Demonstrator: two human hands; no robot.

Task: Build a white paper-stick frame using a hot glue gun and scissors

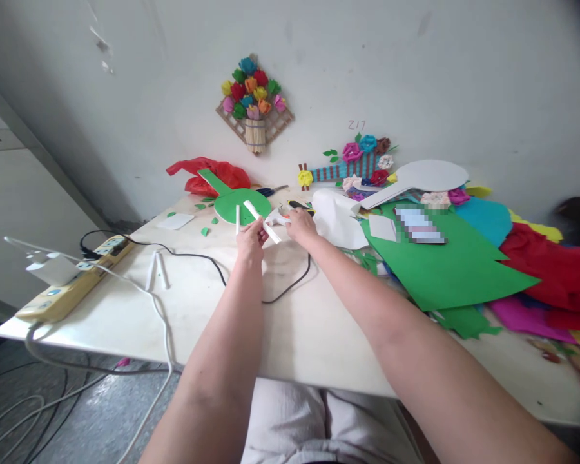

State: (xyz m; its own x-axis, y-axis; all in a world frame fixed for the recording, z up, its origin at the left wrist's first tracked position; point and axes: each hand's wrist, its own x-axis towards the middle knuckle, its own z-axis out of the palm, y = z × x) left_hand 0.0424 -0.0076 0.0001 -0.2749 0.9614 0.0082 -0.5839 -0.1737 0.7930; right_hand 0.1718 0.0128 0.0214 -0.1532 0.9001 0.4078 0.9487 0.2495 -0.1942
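Observation:
My left hand (252, 237) is closed on a white paper strip (271, 233) that slants out past the fingertips. A second thin white strip (238, 218) stands up beside the same hand; whether the fingers hold it I cannot tell. My right hand (301, 225) is wrapped around a white glue gun (277, 220) with an orange part at the trigger. Its nozzle points left, towards my left hand. Just behind my left hand lies a green round shape with a long handle (227, 198). A black cord (290, 293) loops over the table below both hands.
Two white strips (161, 270) lie at left, near a yellow power strip (72, 283) with cables. Behind are red crepe paper (217, 177) and scissors (270, 191). Green sheets (430, 270), a phone (419, 225) and a white paddle shape (430, 175) cover the right.

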